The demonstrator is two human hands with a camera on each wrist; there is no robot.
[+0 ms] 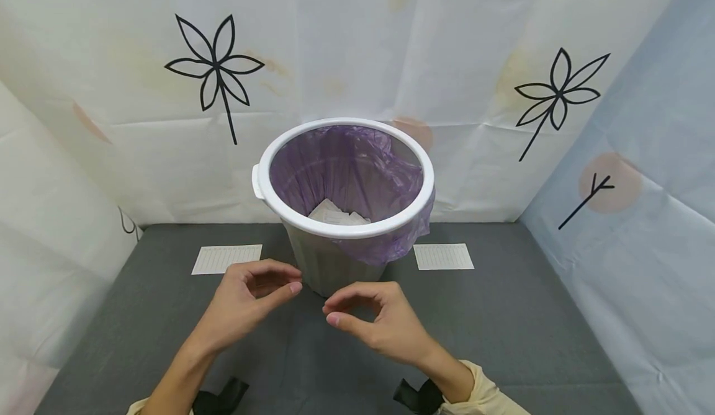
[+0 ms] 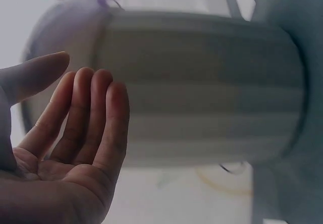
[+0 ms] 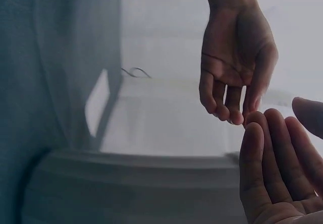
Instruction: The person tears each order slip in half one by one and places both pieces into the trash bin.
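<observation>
A white-rimmed trash bin (image 1: 341,232) stands on the dark grey table, lined with a purple plastic bag (image 1: 352,160) whose edge hangs over the rim at the front right. Crumpled white paper (image 1: 335,214) lies inside. My left hand (image 1: 246,303) hovers in front of the bin on the left, fingers loosely bent and thumb apart, holding nothing. Facing it from the right, my right hand (image 1: 380,319) is bent the same way, its palm bare. In the left wrist view the bin's ribbed side (image 2: 202,88) fills the space beyond my fingers.
A printed white paper sheet (image 1: 226,259) lies left of the bin, and another sheet (image 1: 444,257) lies to its right. Behind rises a white cloth wall (image 1: 335,43) with flower drawings. A thin dark cable (image 1: 130,224) hangs at the table's back left corner.
</observation>
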